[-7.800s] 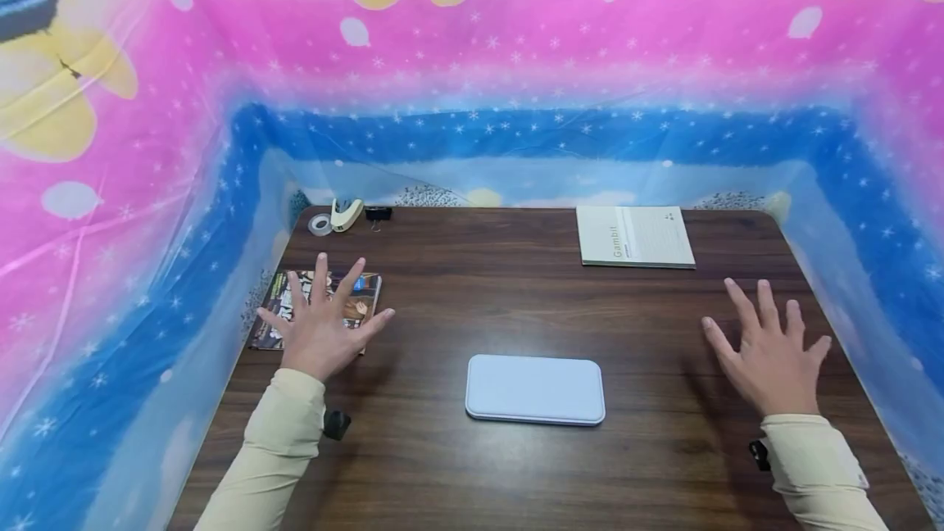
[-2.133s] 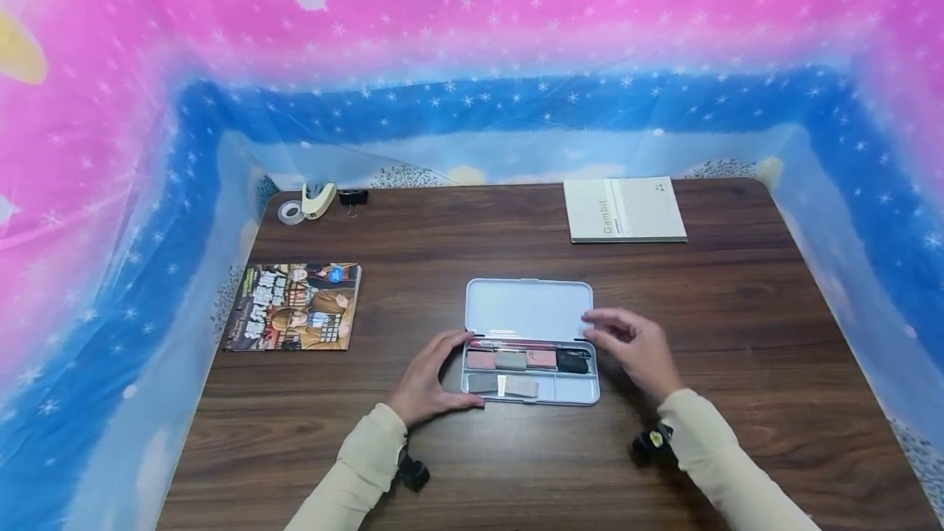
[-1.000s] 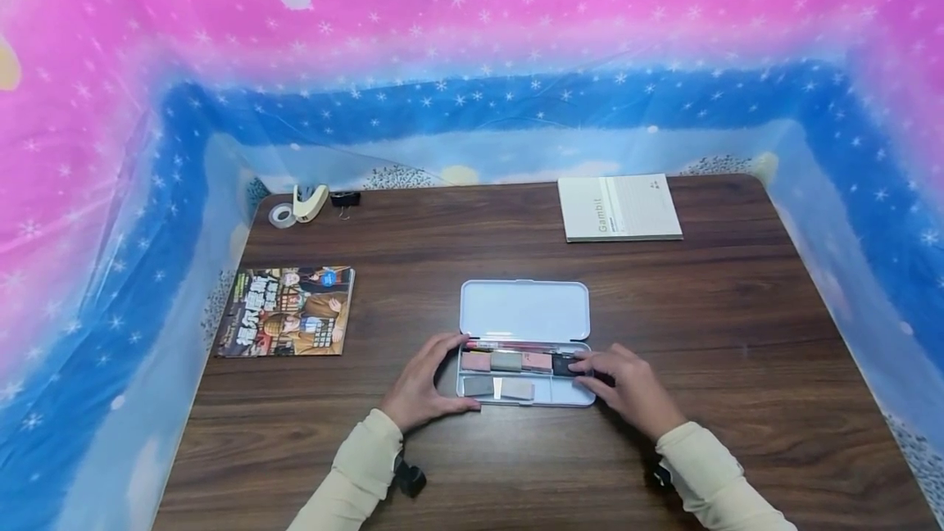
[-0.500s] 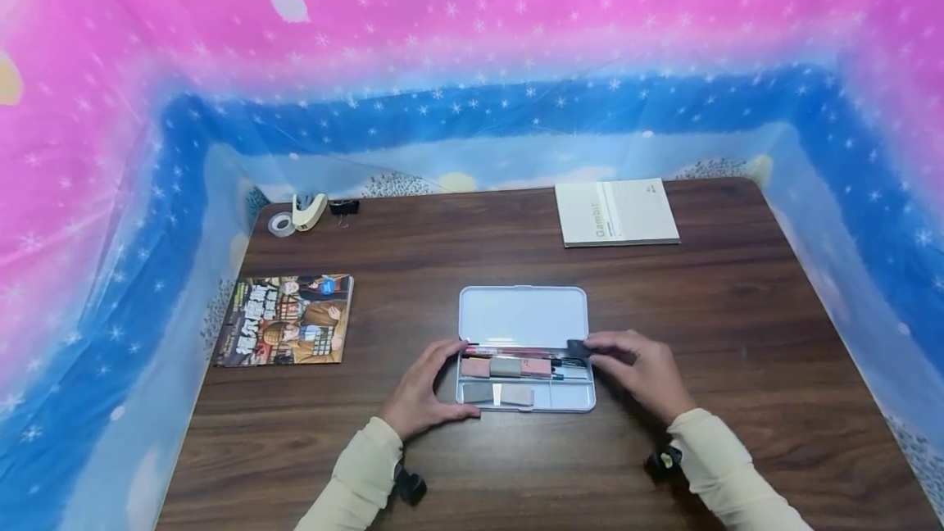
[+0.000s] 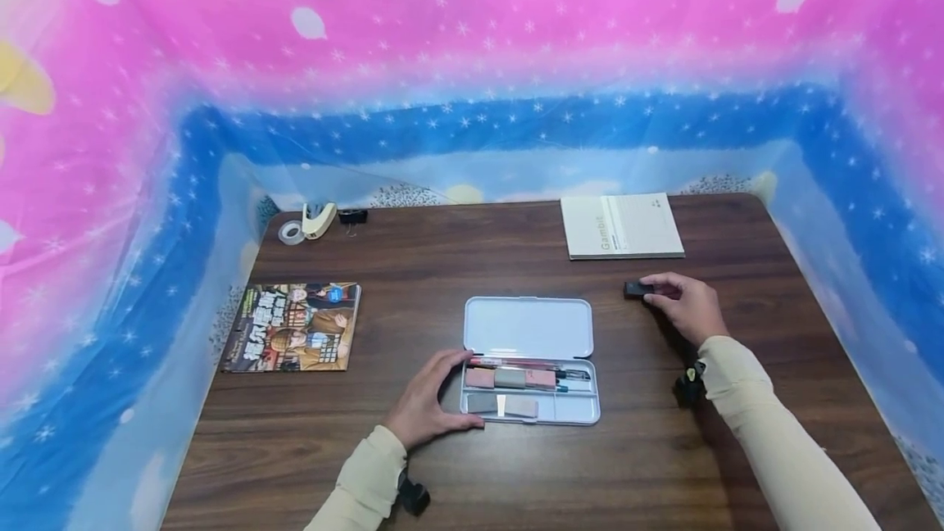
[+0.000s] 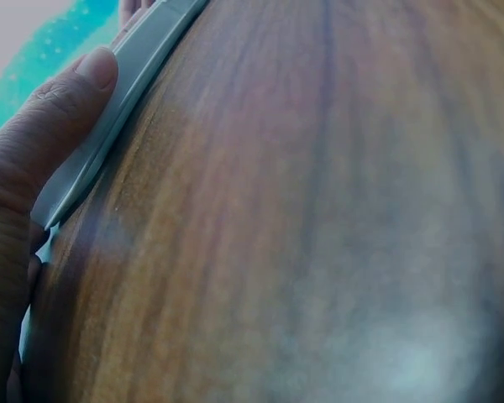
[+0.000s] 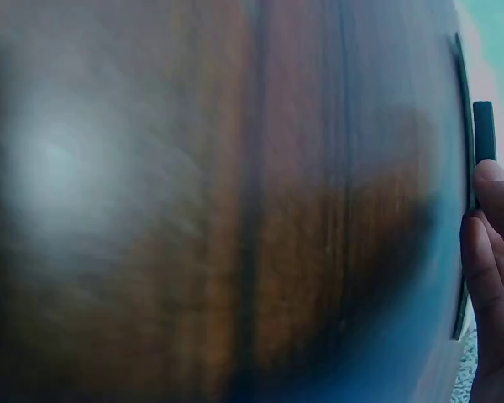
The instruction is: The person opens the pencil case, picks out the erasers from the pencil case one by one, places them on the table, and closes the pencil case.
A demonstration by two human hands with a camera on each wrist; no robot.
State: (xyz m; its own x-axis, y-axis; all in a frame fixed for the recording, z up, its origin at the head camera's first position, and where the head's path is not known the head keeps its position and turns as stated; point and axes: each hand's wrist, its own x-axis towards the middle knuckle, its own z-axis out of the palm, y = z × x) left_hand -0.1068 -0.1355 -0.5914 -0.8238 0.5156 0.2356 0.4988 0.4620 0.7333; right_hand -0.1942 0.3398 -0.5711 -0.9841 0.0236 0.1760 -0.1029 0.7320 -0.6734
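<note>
The right hand point(image 7: 491, 277) holds a small black block point(image 7: 484, 130) by its fingertips, just above the brown wooden table point(image 7: 193, 210).

One open case point(image 5: 528, 326); two books point(image 5: 295, 326); one stapler point(image 5: 319, 220); one tape roll point(image 5: 291, 232); one binder clip point(image 5: 352, 216).

Bare bench point(image 5: 442, 269) lies open between the right hand point(image 5: 686, 306) and the open case point(image 5: 528, 359) to its left. Just beyond its fingers, the notebook point(image 5: 623, 225) blocks the way; the draped sheet point(image 5: 848, 211) walls its right.
</note>
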